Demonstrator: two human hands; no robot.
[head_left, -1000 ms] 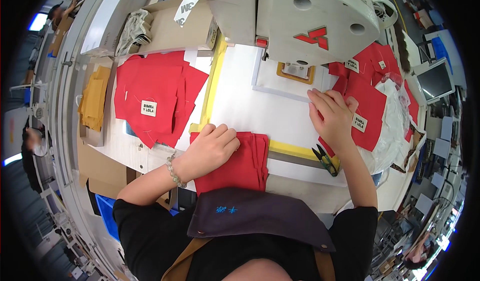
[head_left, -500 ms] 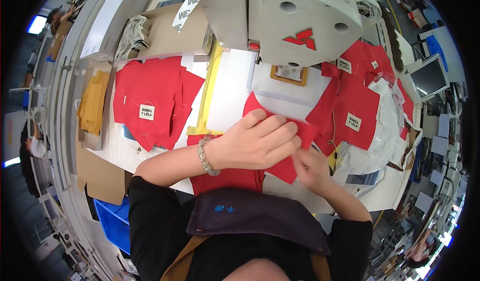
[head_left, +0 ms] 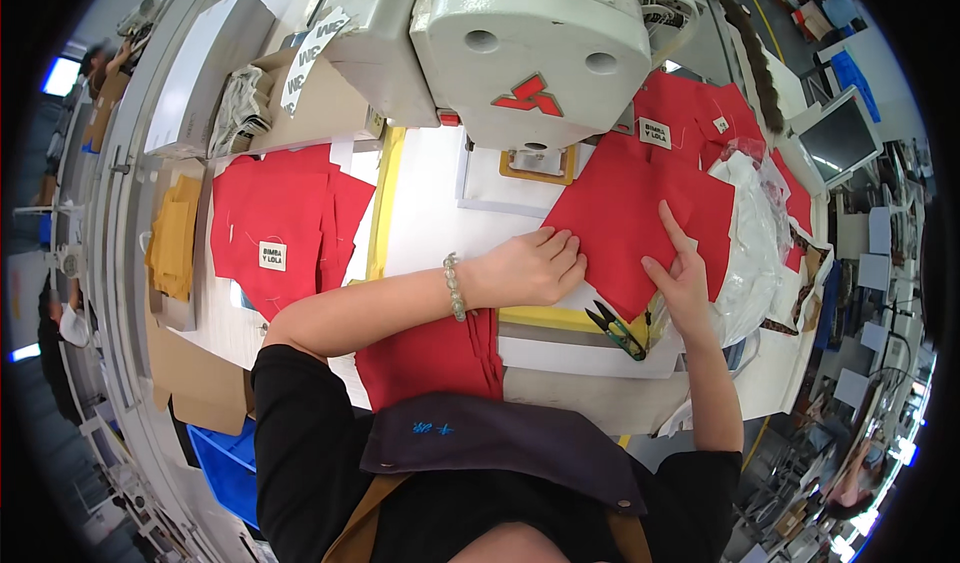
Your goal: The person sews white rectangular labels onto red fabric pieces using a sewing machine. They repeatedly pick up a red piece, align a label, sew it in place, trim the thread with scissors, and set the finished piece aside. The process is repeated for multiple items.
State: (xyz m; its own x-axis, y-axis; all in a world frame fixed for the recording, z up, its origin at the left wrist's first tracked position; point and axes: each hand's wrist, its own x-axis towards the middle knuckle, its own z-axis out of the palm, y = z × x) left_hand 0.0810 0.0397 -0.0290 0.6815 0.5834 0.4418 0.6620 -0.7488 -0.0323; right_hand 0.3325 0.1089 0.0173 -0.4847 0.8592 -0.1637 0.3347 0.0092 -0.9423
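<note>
A plain red fabric piece [head_left: 622, 208] lies spread over the pile to the right of the white work area. My left hand [head_left: 525, 271], with a beaded bracelet at its wrist, has its fingers curled closed on the piece's left edge; the fingertips are partly hidden. On the right part of the same fabric, my right hand [head_left: 682, 281] rests open, thumb and forefinger spread apart. Thread snips [head_left: 617, 331] with dark blades lie just below the fabric, between my hands. Beneath my left forearm sits a stack of red fabric pieces [head_left: 430, 363].
A white sewing machine head [head_left: 530, 53] overhangs the far side, with a yellow-brown frame [head_left: 538, 165] below it. Labelled red pieces [head_left: 290, 223] are piled at left beside a tray of yellow pieces [head_left: 173, 238]. Clear plastic wrapping [head_left: 745, 253] bunches at right.
The red piece, held between both hands in front of me before, now lies flat on the right pile. My right hand has moved right and opened. The snips have come into view.
</note>
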